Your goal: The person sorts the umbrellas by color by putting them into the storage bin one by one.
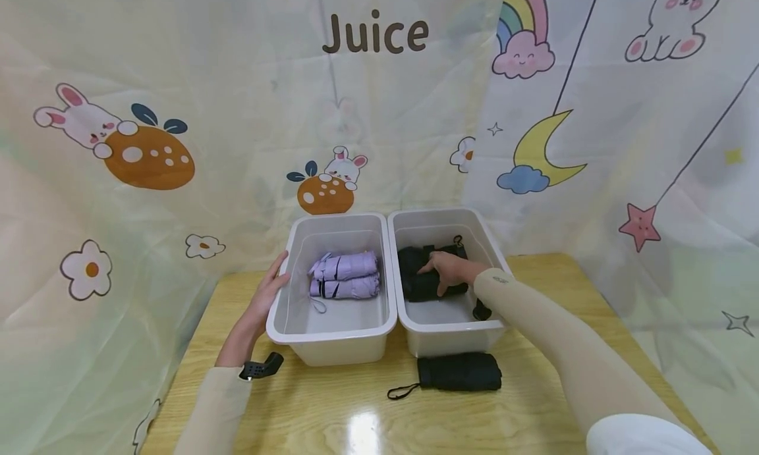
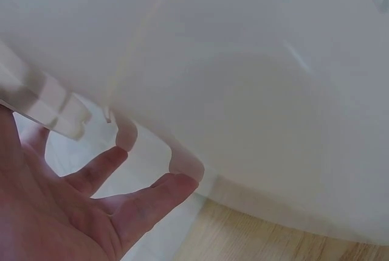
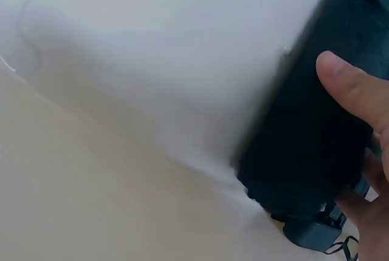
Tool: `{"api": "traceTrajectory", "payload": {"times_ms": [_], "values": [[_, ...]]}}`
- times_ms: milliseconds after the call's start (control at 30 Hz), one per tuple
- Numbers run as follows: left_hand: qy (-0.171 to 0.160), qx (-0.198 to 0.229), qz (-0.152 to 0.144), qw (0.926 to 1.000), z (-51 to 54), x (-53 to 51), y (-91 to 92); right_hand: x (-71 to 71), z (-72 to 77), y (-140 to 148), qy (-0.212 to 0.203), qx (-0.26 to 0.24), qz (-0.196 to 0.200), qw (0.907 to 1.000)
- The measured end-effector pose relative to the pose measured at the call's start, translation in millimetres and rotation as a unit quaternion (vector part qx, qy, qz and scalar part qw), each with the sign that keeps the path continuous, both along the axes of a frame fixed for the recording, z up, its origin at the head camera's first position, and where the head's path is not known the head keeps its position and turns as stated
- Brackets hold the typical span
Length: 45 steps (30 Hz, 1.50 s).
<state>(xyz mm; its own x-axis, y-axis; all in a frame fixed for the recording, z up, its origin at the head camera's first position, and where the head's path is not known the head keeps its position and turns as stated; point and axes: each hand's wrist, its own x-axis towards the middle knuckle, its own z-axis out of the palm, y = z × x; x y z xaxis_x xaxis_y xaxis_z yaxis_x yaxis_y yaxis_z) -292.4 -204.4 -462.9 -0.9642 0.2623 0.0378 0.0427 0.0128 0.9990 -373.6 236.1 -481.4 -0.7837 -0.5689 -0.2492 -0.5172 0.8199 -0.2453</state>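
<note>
Two light grey plastic bins stand side by side in the head view. My left hand [image 1: 269, 294] rests against the outer side of the left bin [image 1: 332, 338], its fingertips touching the wall. Inside lie two purple folding umbrellas [image 1: 350, 265]. My right hand [image 1: 450, 270] reaches into the right bin [image 1: 453, 328] and holds a black folding umbrella [image 3: 304, 133], thumb on one side and fingers on the other. Other black umbrellas lie beside it, partly hidden by the hand. Another black folding umbrella [image 1: 459, 372] lies on the table before the right bin.
The wooden table [image 1: 320, 409] carries both bins. A printed cloth [image 1: 249, 145] with cartoon pictures hangs behind and at the sides. A wrist strap [image 1: 261, 367] sits on the left forearm.
</note>
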Motion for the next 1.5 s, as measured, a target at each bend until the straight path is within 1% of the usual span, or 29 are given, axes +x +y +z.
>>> {"api": "traceTrajectory", "payload": {"times_ms": [100, 167, 267, 367, 433, 500, 567, 667, 733, 800, 900, 1000, 1067, 1100, 1167, 1233, 1267, 1300, 1367, 1433, 1467, 1500], "values": [[0.006, -0.001, 0.000, 1.0000, 1.4, 0.4, 1.1, -0.5, -1.1, 0, 0.010, 0.002, 0.003, 0.9999], [0.007, -0.003, -0.001, 1.0000, 1.8, 1.0, 1.5, -0.1, -0.9, 1, 0.007, -0.003, 0.000, 1.0000], [0.005, -0.004, -0.003, 1.0000, 1.2, 1.8, 2.0, -0.2, 1.3, 3, -0.016, -0.019, -0.016, 0.9996], [0.003, -0.003, -0.003, 1.0000, 0.0, 2.1, 1.8, -1.9, 7.9, 4, -0.033, -0.034, -0.031, 0.9984], [0.004, 0.002, -0.002, 1.0000, -0.3, 2.0, 1.9, -2.7, 16.4, 5, -0.034, -0.047, -0.031, 0.9978], [0.007, 0.003, 0.002, 1.0000, -0.3, 1.3, 1.5, -2.1, 29.1, 6, -0.030, -0.058, -0.031, 0.9974], [0.005, 0.004, 0.002, 1.0000, -1.1, 2.5, 1.1, 3.4, 44.5, 7, -0.026, -0.065, -0.026, 0.9972], [0.000, 0.000, 0.000, 1.0000, -2.0, 4.1, -0.1, 17.0, 73.5, 9, -0.023, -0.079, -0.022, 0.9964], [0.000, -0.002, 0.000, 1.0000, -1.8, 4.8, -0.5, 29.5, 95.0, 9, -0.020, -0.100, -0.016, 0.9946], [0.004, -0.002, 0.000, 1.0000, -1.1, 4.4, -0.7, 44.1, 115.9, 10, -0.009, -0.129, -0.006, 0.9916], [0.010, -0.003, 0.002, 0.9999, 0.5, 3.5, -0.5, 71.1, 142.8, 11, 0.025, -0.170, 0.025, 0.9848], [0.009, -0.005, 0.002, 0.9999, 1.5, 3.7, -0.4, 104.1, 161.8, 13, 0.077, -0.186, 0.052, 0.9783], [0.006, -0.010, 0.000, 0.9999, 2.2, 3.7, -0.1, 128.2, 169.4, 16, 0.106, -0.185, 0.060, 0.9751], [0.004, -0.013, -0.002, 0.9999, 2.4, 3.8, -0.1, 140.6, 172.2, 17, 0.114, -0.183, 0.062, 0.9744], [0.001, -0.011, -0.003, 0.9999, 2.3, 3.7, -0.1, 163.0, 173.6, 19, 0.131, -0.186, 0.073, 0.9711], [0.002, -0.006, -0.001, 1.0000, 2.2, 3.6, -0.3, 181.7, 170.5, 22, 0.149, -0.185, 0.087, 0.9674], [0.004, -0.004, 0.001, 1.0000, 2.2, 3.7, -0.4, 190.1, 167.2, 23, 0.165, -0.186, 0.097, 0.9637], [0.004, -0.003, 0.002, 1.0000, 2.0, 3.9, -0.4, 197.6, 162.4, 24, 0.183, -0.187, 0.108, 0.9591], [0.007, -0.002, 0.004, 1.0000, 3.3, 2.6, -0.5, 208.4, 150.6, 26, 0.226, -0.198, 0.135, 0.9443], [0.007, -0.006, 0.008, 0.9999, 3.6, 2.1, -0.1, 219.8, 135.6, 28, 0.259, -0.208, 0.150, 0.9312], [0.006, -0.008, 0.007, 0.9999, 3.5, 2.0, 0.3, 225.6, 126.9, 29, 0.268, -0.217, 0.155, 0.9259], [0.004, -0.009, 0.005, 0.9999, 3.5, 1.7, 0.9, 231.4, 117.9, 31, 0.265, -0.226, 0.157, 0.9240]]}}
